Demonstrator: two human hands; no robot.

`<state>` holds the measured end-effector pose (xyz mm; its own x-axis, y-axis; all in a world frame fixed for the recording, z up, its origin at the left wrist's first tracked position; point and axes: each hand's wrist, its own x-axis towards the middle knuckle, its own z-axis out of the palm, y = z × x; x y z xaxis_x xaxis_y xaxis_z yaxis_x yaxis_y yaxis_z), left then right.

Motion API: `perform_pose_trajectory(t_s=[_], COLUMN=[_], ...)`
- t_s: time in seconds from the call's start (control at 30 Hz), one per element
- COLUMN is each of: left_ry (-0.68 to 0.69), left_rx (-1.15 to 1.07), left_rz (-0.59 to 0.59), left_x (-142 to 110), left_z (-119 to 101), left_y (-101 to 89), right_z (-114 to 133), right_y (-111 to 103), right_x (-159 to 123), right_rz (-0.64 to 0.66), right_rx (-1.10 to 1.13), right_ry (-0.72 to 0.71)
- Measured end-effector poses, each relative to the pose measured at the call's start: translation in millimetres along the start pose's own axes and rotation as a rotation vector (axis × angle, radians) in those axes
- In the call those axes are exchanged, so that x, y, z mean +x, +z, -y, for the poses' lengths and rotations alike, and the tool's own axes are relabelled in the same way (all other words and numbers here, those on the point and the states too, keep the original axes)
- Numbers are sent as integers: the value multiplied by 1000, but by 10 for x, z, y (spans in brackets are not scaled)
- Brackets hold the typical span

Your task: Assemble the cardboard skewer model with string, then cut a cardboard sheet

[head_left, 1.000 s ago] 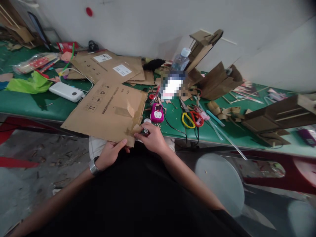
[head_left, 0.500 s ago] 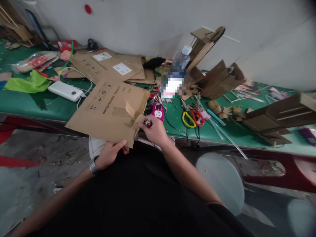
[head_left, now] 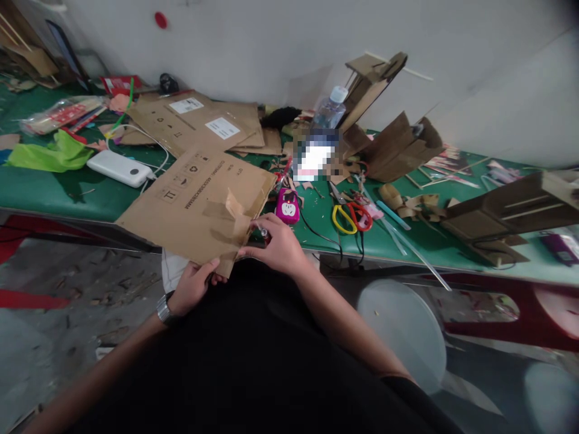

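Note:
A printed brown cardboard sheet (head_left: 181,217) hangs over the bench's near edge, a torn flap standing up near its right side. My left hand (head_left: 195,288), with a metal watch at the wrist, pinches the sheet's near edge, thumb on top. At the right edge, my right hand (head_left: 281,246) has its thumb and forefinger spread against the cardboard. Tucked in that hand is a small silver-tipped tool (head_left: 263,231), mostly hidden by fingers. Just beyond my right hand lies a pink power socket block (head_left: 287,206) with a dark cord.
Scissors with yellow and red handles (head_left: 351,217) lie to the right on the green bench (head_left: 40,193). A white power bank (head_left: 121,169), more cardboard sheets (head_left: 199,120), a plastic bottle (head_left: 331,108) and cardboard models (head_left: 398,147) stand around. A round stool (head_left: 402,331) is below.
Both hands have shifted slightly left and toward me along the cardboard. My right thumb and forefinger have spread apart, and the flap stands more upright.

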<state>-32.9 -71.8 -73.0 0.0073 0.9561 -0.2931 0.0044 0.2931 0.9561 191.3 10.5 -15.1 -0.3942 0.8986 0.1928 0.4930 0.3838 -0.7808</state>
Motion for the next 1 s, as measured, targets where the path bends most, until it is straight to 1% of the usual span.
perform_pose_trajectory(t_s=[0.07,0.17,0.27,0.4,0.5,0.6,0.7,0.8,0.87,0.93,1.0], left_ry=[26,54,29,-37,-60,-68,-69,-64,-53,-42,-41], left_rx=[70,171,227,246,218,184,179,207,233,255,263], left_rz=[-1,13,24,1,7,8,-5,-17,-31,-43,-40], left_x=[-12,-28,-38,-55,-70,-80,-80,-74,-70,-70,-76], left_z=[-42,-105,-122,-130,-167,-204,-206,-174,-149,-132,-127], left_y=[12,24,18,17,38,60,67,53,42,38,44], right_z=[11,6,-9,-42,-76,-92,-80,-49,-23,3,21], right_y=[62,158,196,130,36,-37,-63,-67,-71,-73,-66], right_x=[-6,11,40,81,122,164,176,152,137,137,155], right_rz=[21,-13,-19,-42,-70,-87,-75,-43,-46,-61,-43], right_rx=[-50,-63,-68,-83,-50,-12,-1,47,88,80,43], right_ry=[-7,-16,27,152,183,187,187,121,72,59,56])
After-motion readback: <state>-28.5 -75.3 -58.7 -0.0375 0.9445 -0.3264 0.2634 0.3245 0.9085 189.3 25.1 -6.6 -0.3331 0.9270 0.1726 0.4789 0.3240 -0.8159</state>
